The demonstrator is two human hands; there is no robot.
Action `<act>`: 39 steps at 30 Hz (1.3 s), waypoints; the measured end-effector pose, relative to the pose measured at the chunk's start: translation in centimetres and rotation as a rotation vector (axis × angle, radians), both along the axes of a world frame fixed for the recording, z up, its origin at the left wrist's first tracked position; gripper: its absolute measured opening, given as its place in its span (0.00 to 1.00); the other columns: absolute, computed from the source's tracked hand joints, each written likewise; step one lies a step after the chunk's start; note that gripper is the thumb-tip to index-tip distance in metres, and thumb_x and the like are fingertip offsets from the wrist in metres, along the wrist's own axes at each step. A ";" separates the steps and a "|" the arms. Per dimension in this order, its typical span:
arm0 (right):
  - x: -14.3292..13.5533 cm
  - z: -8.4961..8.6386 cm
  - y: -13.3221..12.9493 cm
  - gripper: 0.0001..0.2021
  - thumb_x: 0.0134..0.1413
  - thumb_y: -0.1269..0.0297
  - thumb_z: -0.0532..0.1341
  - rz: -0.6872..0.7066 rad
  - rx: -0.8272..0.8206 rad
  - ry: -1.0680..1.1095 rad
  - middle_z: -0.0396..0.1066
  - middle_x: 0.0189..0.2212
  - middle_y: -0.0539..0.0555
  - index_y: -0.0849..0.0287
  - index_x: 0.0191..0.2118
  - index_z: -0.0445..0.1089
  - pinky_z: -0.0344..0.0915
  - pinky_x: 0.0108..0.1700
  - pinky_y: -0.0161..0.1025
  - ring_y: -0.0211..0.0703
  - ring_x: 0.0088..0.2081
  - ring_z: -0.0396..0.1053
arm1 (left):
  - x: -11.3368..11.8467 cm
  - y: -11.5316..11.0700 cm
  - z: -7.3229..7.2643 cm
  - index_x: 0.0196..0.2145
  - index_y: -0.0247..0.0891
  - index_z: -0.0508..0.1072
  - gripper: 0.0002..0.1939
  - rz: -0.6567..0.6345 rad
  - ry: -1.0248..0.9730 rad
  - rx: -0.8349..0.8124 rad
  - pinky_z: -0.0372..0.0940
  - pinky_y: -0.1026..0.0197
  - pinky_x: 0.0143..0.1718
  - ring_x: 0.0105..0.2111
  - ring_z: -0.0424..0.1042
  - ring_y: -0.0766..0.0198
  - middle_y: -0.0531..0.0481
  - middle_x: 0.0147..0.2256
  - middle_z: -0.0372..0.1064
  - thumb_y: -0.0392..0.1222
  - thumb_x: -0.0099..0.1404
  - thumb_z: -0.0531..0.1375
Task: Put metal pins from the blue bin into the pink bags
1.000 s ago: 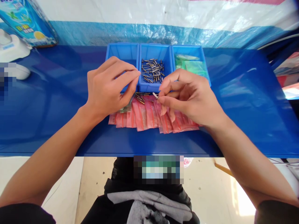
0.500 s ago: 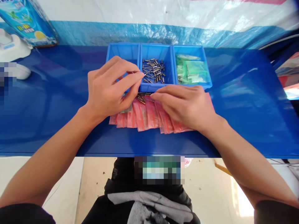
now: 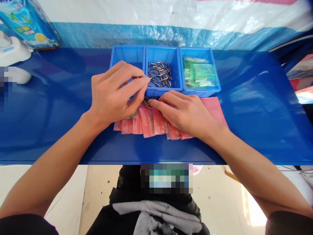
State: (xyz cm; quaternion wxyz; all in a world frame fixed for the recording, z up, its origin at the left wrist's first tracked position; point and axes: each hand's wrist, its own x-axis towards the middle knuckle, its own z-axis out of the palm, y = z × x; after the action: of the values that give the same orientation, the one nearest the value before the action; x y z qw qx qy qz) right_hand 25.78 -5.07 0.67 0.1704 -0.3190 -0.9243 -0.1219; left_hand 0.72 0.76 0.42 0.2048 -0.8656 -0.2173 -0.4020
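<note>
Taking the small pile of loose blind rivets [image 3: 147, 103] as my clock centre, I have the bare near strip of the blue table [image 3: 156, 150] at six. Closer in, a fanned row of pink plastic bags [image 3: 146, 126] runs from seven round to four, the rivets lying at its far edge.

My right hand [image 3: 182, 109] comes in from four, fingertips down at the pile; I can't tell whether it has pinched one. My left hand [image 3: 117, 91] hangs at ten, thumb and forefinger drawn together, their contents unclear to me.

Beyond, a middle bin [image 3: 164, 93] of more rivets sits at one, a bin of green packets [image 3: 204, 73] at two.

I judge this to be picking up single rivets; the next move calls for a light fingertip pinch on one.
</note>
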 end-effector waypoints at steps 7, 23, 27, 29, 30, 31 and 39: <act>0.3 1.9 0.0 0.16 0.64 0.76 0.65 0.083 -0.780 0.873 0.73 0.37 0.50 0.59 0.56 0.73 0.75 0.32 0.37 0.37 0.33 0.73 | -0.1 -0.2 0.2 0.49 0.42 0.75 0.08 0.000 -0.004 0.015 0.66 0.58 0.30 0.36 0.75 0.62 0.49 0.42 0.79 0.36 0.74 0.61; -0.5 1.0 -0.6 0.12 0.73 0.72 0.59 0.020 -0.254 0.524 0.81 0.47 0.56 0.55 0.52 0.79 0.78 0.45 0.45 0.46 0.46 0.80 | -0.1 -0.3 0.3 0.49 0.43 0.74 0.08 0.015 -0.016 -0.005 0.66 0.56 0.31 0.37 0.77 0.60 0.49 0.42 0.79 0.37 0.75 0.59; -1.8 -0.3 -0.5 0.13 0.74 0.73 0.56 -0.037 -0.162 0.123 0.79 0.45 0.58 0.61 0.54 0.76 0.68 0.38 0.41 0.44 0.42 0.75 | -0.1 -0.1 0.1 0.49 0.43 0.75 0.07 0.014 -0.025 0.004 0.64 0.56 0.31 0.36 0.75 0.61 0.49 0.41 0.79 0.38 0.76 0.58; -2.4 -0.7 -0.3 0.13 0.74 0.74 0.54 -0.072 -0.150 0.040 0.77 0.39 0.57 0.61 0.51 0.76 0.62 0.34 0.41 0.44 0.39 0.71 | -0.1 0.0 0.0 0.49 0.42 0.76 0.08 -0.010 -0.029 0.002 0.63 0.56 0.31 0.36 0.74 0.61 0.48 0.41 0.79 0.38 0.77 0.58; -2.6 -0.7 -0.2 0.13 0.74 0.74 0.54 -0.087 -0.143 0.023 0.75 0.37 0.56 0.61 0.49 0.76 0.59 0.33 0.41 0.44 0.37 0.69 | -0.1 0.1 -0.1 0.50 0.42 0.76 0.08 -0.024 -0.031 -0.002 0.64 0.56 0.31 0.36 0.74 0.61 0.48 0.41 0.79 0.38 0.77 0.58; -2.7 -0.7 -0.1 0.13 0.74 0.74 0.54 -0.100 -0.138 0.016 0.74 0.35 0.56 0.62 0.46 0.76 0.57 0.32 0.41 0.44 0.35 0.68 | -0.1 0.0 -0.1 0.50 0.42 0.76 0.08 -0.031 -0.033 -0.005 0.64 0.56 0.31 0.36 0.74 0.60 0.48 0.41 0.79 0.38 0.77 0.58; -2.1 -0.2 0.0 0.12 0.73 0.74 0.57 -0.051 -0.120 0.262 0.79 0.41 0.60 0.66 0.49 0.79 0.72 0.39 0.41 0.45 0.40 0.76 | 0.1 -0.8 0.4 0.48 0.45 0.75 0.07 0.072 -0.011 -0.067 0.69 0.55 0.33 0.36 0.77 0.61 0.50 0.42 0.80 0.37 0.75 0.58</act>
State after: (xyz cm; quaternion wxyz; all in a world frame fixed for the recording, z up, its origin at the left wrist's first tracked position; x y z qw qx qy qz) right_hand 23.72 -5.03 0.51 0.2672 -0.3650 -0.8914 -0.0280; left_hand 0.83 -0.01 0.78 0.1888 -0.8613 -0.2629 -0.3917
